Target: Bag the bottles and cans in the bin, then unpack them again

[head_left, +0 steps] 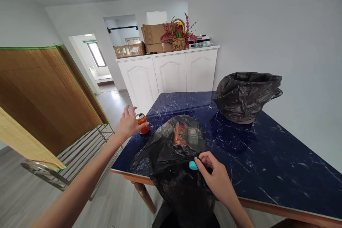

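An orange drink can [143,128] stands upright at the left edge of the table. My left hand [128,124] is beside it, fingers spread, with the thumb passing in front of the can; whether it touches the can I cannot tell. A black plastic bag [171,156] lies over the table's front edge and hangs down. Through its thin film show an orange can and a clear bottle-like shape. My right hand [211,171] pinches the edge of the bag's mouth. Right by its thumb sits a teal cap [192,165]; what it belongs to is hidden.
On the dark blue marbled table [248,153], a bin lined with a black bag [244,96] stands at the back right. A white cabinet [171,71] behind carries cardboard boxes [155,35] and a flower basket [178,43]. A metal rack [80,146] stands left.
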The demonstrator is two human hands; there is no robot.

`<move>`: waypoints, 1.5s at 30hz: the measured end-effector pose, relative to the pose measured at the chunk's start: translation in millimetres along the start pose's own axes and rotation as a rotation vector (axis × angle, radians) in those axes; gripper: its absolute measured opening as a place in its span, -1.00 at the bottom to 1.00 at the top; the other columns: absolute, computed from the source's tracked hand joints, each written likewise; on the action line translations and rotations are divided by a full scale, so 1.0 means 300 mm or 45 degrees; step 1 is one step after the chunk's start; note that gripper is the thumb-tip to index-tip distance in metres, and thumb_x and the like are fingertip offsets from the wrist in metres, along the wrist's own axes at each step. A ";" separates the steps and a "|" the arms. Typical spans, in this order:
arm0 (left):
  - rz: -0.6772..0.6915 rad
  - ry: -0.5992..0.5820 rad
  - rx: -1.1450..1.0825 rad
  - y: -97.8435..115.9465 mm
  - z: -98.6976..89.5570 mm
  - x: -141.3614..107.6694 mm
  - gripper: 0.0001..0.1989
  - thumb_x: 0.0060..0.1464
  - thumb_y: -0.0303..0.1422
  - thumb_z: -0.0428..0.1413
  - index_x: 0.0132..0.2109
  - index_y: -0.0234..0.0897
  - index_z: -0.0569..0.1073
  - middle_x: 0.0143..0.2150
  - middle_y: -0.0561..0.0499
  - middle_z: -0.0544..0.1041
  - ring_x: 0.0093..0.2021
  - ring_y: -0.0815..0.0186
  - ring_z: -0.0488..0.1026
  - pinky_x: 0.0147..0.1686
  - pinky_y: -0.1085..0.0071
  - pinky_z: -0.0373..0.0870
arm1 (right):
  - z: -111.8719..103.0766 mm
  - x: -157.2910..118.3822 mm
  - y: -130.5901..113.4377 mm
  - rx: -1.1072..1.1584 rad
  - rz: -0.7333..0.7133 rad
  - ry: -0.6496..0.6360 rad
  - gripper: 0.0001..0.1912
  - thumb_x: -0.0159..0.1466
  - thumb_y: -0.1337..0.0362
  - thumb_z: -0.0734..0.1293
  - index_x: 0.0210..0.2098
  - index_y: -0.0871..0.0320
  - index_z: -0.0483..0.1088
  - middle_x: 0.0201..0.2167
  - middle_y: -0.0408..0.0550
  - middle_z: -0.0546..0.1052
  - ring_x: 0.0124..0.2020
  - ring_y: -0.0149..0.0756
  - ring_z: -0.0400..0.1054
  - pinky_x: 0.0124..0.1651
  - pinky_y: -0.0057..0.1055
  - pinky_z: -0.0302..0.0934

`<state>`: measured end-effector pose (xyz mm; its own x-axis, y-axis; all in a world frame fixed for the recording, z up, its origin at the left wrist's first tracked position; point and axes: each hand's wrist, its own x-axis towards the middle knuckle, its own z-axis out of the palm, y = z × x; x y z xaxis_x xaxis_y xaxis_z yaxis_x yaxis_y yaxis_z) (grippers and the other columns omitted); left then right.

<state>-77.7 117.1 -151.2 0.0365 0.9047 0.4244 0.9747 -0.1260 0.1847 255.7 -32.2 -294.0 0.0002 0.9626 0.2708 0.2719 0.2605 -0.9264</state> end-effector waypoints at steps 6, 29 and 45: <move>0.982 -0.012 -0.236 0.226 -0.179 -0.385 -0.89 0.38 -0.45 0.04 -0.09 -0.14 0.41 -0.17 -0.02 0.56 -0.14 0.22 0.55 -0.05 0.30 0.50 | -0.012 0.003 -0.018 0.107 0.018 0.052 -0.56 0.45 -0.20 0.31 -0.26 0.05 0.41 -0.40 -0.12 0.42 -0.35 -0.23 0.36 -0.29 -0.35 0.24; 1.403 0.111 0.027 0.448 0.122 -0.396 -0.78 0.39 -0.45 0.20 0.12 -0.16 0.58 0.25 -0.10 0.57 0.34 0.07 0.42 0.31 0.10 0.39 | -0.016 0.020 0.026 0.258 0.085 0.120 -0.56 0.43 -0.20 0.34 -0.19 0.07 0.40 -0.39 -0.16 0.40 -0.35 -0.27 0.30 -0.30 -0.40 0.20; 0.112 0.544 -0.805 0.242 -0.400 -0.427 -0.68 0.41 -0.07 0.14 0.16 -0.11 0.52 0.14 -0.10 0.66 0.22 0.04 0.58 0.31 -0.09 0.46 | -0.007 0.011 0.023 0.159 0.089 0.148 -0.53 0.43 -0.24 0.29 -0.26 0.05 0.36 -0.46 -0.20 0.31 -0.42 -0.29 0.21 -0.35 -0.37 0.10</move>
<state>-38.1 -56.7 -85.7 -0.1054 0.6609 0.7431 0.6558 -0.5155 0.5515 259.6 -27.5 -298.9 0.1282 0.9656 0.2262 0.1457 0.2072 -0.9674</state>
